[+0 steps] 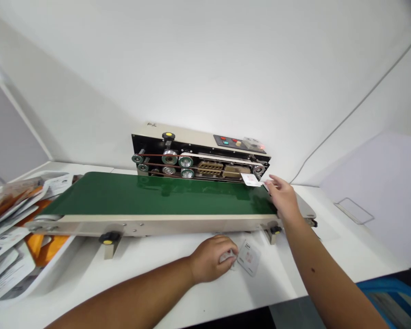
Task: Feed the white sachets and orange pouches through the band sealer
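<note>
A continuous band sealer (205, 157) with a green conveyor belt (130, 194) stands against the wall. At the right end of its sealing rollers, a small white packet (250, 179) with pinkish print lies with one edge in the machine. Just right of that packet is my right hand (283, 195), its fingers loosely apart and reaching toward it. In front of the conveyor, my left hand (214, 259) has its fingers curled round a small whitish packet (228, 257), mostly hidden. Beside the left fingertips another white packet (249, 258) lies flat on the table.
A white bin (51, 276) at the left holds many white and orange pouches (50, 249). Control buttons (231, 140) sit on the sealer's top. A cable (342, 116) runs down the right wall. Something blue (393, 288) stands beyond the white table's (150, 278) right front edge.
</note>
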A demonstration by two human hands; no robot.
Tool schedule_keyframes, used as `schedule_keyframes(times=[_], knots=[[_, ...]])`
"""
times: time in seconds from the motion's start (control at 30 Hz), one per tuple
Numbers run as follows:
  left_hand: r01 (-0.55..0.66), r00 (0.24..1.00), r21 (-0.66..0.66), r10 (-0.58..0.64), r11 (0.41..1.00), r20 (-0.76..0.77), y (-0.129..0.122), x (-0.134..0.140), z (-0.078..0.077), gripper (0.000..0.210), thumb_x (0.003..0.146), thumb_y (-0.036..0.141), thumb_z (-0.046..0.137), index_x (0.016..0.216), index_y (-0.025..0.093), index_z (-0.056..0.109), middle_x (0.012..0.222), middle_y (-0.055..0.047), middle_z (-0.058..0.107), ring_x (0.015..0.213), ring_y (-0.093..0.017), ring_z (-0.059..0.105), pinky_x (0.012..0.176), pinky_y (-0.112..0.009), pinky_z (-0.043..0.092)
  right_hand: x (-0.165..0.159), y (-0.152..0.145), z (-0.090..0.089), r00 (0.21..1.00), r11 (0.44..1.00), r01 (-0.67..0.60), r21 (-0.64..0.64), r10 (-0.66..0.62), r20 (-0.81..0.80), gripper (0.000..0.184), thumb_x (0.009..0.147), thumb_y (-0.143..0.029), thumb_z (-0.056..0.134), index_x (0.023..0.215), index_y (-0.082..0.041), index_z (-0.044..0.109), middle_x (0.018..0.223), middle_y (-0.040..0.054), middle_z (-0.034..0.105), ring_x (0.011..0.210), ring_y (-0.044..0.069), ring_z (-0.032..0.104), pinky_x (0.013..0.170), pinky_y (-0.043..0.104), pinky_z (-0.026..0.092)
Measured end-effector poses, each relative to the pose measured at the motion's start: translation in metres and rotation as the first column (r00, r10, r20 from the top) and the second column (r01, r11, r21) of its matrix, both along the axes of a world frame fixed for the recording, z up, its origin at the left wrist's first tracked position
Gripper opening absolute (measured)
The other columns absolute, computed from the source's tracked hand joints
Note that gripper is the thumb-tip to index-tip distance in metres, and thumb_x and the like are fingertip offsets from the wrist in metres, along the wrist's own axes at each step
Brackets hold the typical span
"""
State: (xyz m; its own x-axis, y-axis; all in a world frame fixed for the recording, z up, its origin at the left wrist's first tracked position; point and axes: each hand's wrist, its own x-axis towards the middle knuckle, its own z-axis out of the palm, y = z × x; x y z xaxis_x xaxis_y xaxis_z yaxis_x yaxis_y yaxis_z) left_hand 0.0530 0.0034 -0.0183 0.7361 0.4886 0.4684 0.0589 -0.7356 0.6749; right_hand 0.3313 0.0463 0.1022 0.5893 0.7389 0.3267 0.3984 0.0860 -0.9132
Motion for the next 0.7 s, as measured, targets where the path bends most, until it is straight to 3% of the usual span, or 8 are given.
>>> schedule_keyframes(times=[0.1, 0.17, 0.23, 0.33, 0.4, 0.47, 0.57, 0.7], knots=[[-0.012, 0.994, 0.016, 0.014, 1.000, -0.105, 0.002, 0.002, -0.006, 0.022, 0.088, 0.023, 0.066, 0.110, 0.022, 0.066, 0.113, -0.006, 0.073, 0.107, -0.025, 0.066, 0.096, -0.036, 0.052, -0.017, -0.046, -0.019, 0.909, 0.978, 0.087, 0.188, -0.156, 0.386, 0.032, 0.093, -0.037, 0.064, 0.119, -0.022, 0.073, 0.105, 0.0086, 0.073, 0.086, 0.021, 0.065, 0.071, 0.031, 0.054], [-0.023, 0.974, 0.039, 0.031, 0.999, -0.222, 0.003, 0.002, -0.011, 0.041, 0.083, 0.032, 0.075, 0.122, 0.022, 0.065, 0.135, -0.011, 0.066, 0.125, -0.032, 0.059, 0.107, -0.044, 0.047, -0.030, -0.079, -0.044, 0.821, 0.973, -0.159, 0.170, 0.034, 0.570, 0.024, 0.095, -0.028, 0.060, 0.114, -0.022, 0.075, 0.102, 0.0097, 0.074, 0.086, 0.023, 0.068, 0.075, 0.035, 0.055], [-0.046, 0.939, 0.068, 0.066, 0.997, -0.338, 0.003, 0.002, -0.016, 0.062, 0.080, 0.044, 0.078, 0.135, 0.021, 0.060, 0.153, -0.016, 0.051, 0.140, -0.040, 0.046, 0.114, -0.054, 0.039, -0.041, -0.107, -0.078, 0.639, 0.906, -0.423, 0.018, 0.285, 0.714, 0.025, 0.095, -0.022, 0.059, 0.115, -0.024, 0.074, 0.095, 0.0083, 0.075, 0.081, 0.023, 0.068, 0.073, 0.036, 0.057], [-0.035, 0.902, 0.099, 0.074, 0.994, -0.426, 0.002, 0.002, -0.020, 0.070, 0.086, 0.052, 0.070, 0.145, 0.019, 0.052, 0.160, -0.018, 0.041, 0.147, -0.040, 0.037, 0.119, -0.057, 0.031, -0.052, -0.131, -0.129, 0.467, 0.857, -0.462, -0.228, 0.454, 0.759, 0.042, 0.093, -0.027, 0.063, 0.135, -0.024, 0.065, 0.129, 0.0144, 0.068, 0.116, 0.032, 0.065, 0.093, 0.047, 0.058], [-0.013, 0.902, 0.102, 0.056, 0.995, -0.429, 0.002, 0.001, -0.020, 0.069, 0.089, 0.052, 0.067, 0.147, 0.019, 0.050, 0.159, -0.016, 0.044, 0.148, -0.037, 0.037, 0.121, -0.055, 0.029, -0.054, -0.137, -0.155, 0.450, 0.877, -0.364, -0.313, 0.460, 0.765, 0.062, 0.090, -0.037, 0.068, 0.148, -0.023, 0.053, 0.154, 0.0164, 0.050, 0.138, 0.039, 0.050, 0.105, 0.057, 0.052], [-0.011, 0.910, 0.099, 0.051, 0.995, -0.411, 0.003, 0.001, -0.019, 0.063, 0.090, 0.048, 0.068, 0.144, 0.021, 0.052, 0.156, -0.014, 0.049, 0.147, -0.036, 0.039, 0.121, -0.054, 0.029, -0.053, -0.137, -0.171, 0.474, 0.892, -0.282, -0.354, 0.450, 0.757, 0.073, 0.089, -0.044, 0.070, 0.155, -0.023, 0.045, 0.160, 0.0155, 0.041, 0.144, 0.042, 0.042, 0.108, 0.061, 0.048], [-0.016, 0.931, 0.080, 0.044, 0.997, -0.361, 0.005, 0.001, -0.016, 0.054, 0.087, 0.038, 0.073, 0.137, 0.024, 0.057, 0.144, -0.012, 0.060, 0.139, -0.035, 0.049, 0.118, -0.053, 0.033, -0.050, -0.134, -0.180, 0.529, 0.885, -0.282, -0.372, 0.466, 0.709, 0.071, 0.091, -0.042, 0.068, 0.155, -0.023, 0.044, 0.156, 0.0133, 0.049, 0.142, 0.038, 0.047, 0.111, 0.058, 0.048], [-0.054, 0.956, 0.013, 0.056, 0.998, -0.289, 0.006, 0.002, -0.014, 0.063, 0.078, 0.029, 0.084, 0.135, 0.026, 0.059, 0.133, -0.010, 0.064, 0.125, -0.033, 0.057, 0.109, -0.046, 0.044, -0.050, -0.131, -0.176, 0.579, 0.887, -0.332, -0.322, 0.461, 0.673, 0.066, 0.089, -0.035, 0.071, 0.150, -0.023, 0.051, 0.147, 0.0118, 0.058, 0.138, 0.035, 0.051, 0.112, 0.055, 0.048]])
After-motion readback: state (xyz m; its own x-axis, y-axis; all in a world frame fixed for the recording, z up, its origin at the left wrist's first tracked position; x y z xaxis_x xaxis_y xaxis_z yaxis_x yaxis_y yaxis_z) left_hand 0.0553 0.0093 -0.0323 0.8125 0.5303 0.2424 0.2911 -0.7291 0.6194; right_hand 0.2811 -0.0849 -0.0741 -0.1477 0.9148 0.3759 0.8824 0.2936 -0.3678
